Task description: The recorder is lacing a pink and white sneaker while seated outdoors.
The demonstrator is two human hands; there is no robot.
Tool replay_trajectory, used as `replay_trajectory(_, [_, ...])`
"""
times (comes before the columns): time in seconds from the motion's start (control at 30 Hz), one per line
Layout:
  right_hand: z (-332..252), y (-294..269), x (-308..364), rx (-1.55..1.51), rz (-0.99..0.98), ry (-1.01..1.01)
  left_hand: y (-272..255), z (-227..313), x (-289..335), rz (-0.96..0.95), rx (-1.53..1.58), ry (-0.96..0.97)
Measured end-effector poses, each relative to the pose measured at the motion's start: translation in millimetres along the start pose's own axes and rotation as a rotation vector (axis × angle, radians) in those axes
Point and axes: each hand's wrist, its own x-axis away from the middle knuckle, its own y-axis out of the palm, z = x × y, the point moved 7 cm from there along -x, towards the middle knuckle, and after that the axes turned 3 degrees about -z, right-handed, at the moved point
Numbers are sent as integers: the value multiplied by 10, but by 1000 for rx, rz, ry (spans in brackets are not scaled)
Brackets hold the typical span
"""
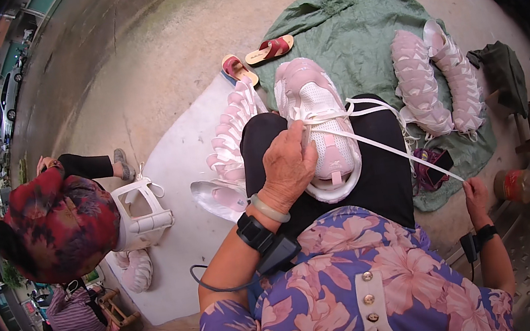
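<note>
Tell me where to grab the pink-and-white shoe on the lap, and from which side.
Probably the midfoot, from above on the left: the shoe lies sole-down along the lap, toe away, and the left hand already presses its near-left edge. The right hand pulls the lace taut rightward, so avoid that side.

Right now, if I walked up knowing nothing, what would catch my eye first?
Probably the pink and white shoe lying on the person's lap, pinned by the left hand while the right hand draws its white lace taut out to the side. Next, the rows of matching shoes stacked on the green cloth ahead. At the left, another person in a red patterned top works on a white shoe.
</note>
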Motion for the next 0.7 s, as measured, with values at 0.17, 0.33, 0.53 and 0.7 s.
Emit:
replay_trajectory(0.17, [-482,233,-150,-57,-194,20,-3,-265,27,-72,164,-369])
replay_trajectory(0.33, [-1703,69,-665,-27,-77,-328,-187,-353,-228,69,-7,-199])
replay_trajectory(0.53, [-2608,108,-967,-206,-12,-593,72,-632,-366,-271,-154,-144])
replay_trajectory(0.7, [-2868,207,-1042,-223,-23,-640,83,-469,-392,-247,-157,-38])
